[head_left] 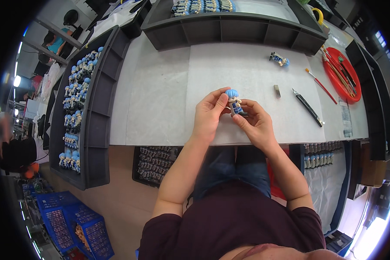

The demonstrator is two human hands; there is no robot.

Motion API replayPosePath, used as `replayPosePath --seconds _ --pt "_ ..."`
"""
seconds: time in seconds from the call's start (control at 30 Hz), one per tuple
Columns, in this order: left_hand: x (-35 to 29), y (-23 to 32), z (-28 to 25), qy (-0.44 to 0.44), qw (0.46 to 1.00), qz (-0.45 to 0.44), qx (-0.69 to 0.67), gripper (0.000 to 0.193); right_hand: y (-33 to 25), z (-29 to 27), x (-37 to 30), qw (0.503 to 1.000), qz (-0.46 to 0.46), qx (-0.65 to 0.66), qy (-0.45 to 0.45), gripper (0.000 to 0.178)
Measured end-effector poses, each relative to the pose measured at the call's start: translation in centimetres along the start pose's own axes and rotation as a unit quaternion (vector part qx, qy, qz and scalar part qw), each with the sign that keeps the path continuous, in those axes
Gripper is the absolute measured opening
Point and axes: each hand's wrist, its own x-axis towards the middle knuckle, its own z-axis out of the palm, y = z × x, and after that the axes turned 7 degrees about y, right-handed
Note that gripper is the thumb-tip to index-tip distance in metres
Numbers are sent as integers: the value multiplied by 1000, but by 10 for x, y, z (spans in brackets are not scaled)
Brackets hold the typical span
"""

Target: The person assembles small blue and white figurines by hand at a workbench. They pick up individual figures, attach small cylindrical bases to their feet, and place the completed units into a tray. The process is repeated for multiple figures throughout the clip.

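Between both hands, just above the front part of the white-covered table (160, 95), is a small blue-haired figurine (233, 99) with a blue and white outfit. My left hand (210, 113) is closed, its thumb and fingers gripping the figurine's head and side. From the other side my right hand (256, 121) pinches its lower body, the thumb near the feet. A second blue-haired figurine (280, 59) lies on its side farther back on the right. Nearer to my right hand are a small grey block (277, 91) and a black-handled craft knife (307, 107).
A red-handled brush (321, 86) lies beside a red oval tray (354, 96) of brushes. Dark grey crates of figurines stand at the left (97, 130) and the back (229, 32). Below the table edge are a dark tray (139, 173) and another tray (323, 190). Blue crates (69, 199) occupy the floor.
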Motion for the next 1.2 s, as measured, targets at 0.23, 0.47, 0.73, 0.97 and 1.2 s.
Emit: replayPosePath --seconds 0.23,0.47,0.73,0.97,1.2 --pt "-1 -4 -4 21 1000 -3 -20 29 -4 2 -1 1000 1 -22 -4 39" --pt "-2 -3 -5 15 999 -20 -32 26 -3 3 -3 1000 8 -2 8 39" --pt "-1 -3 -5 14 999 -22 -30 27 2 1 -3 1000 12 -20 14 42" --pt "0 -5 -7 16 999 -27 -23 28 -2 2 -4 1000 17 -11 9 43" --pt "-1 -3 -8 24 999 -42 -18 31 4 3 -5 998 -2 7 60 36"
